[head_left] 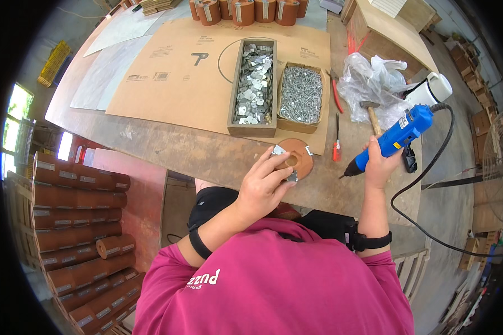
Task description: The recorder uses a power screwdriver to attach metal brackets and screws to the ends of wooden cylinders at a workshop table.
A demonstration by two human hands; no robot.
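My left hand (261, 187) rests its fingers on a round reddish-brown block (303, 159) with a hole in its middle, near the table's front edge. Small metal plates sit at the block's rim; one lies by my fingertips. My right hand (381, 162) is wrapped round a blue corded electric screwdriver (399, 131), its black tip pointing down and left, apart from the block. Beyond the block stand a wooden tray (252, 132) of small metal plates (255, 84) and a cardboard box (298, 126) of screws (301, 92).
A red-handled screwdriver (336, 151), red-handled pliers (337, 95), a hammer (373, 118) and a clear plastic bag (369, 78) lie to the right. The black cord (411, 190) loops off the table's right side. Brown cylinders (243, 12) stand at the back; more (78, 195) are stacked at left.
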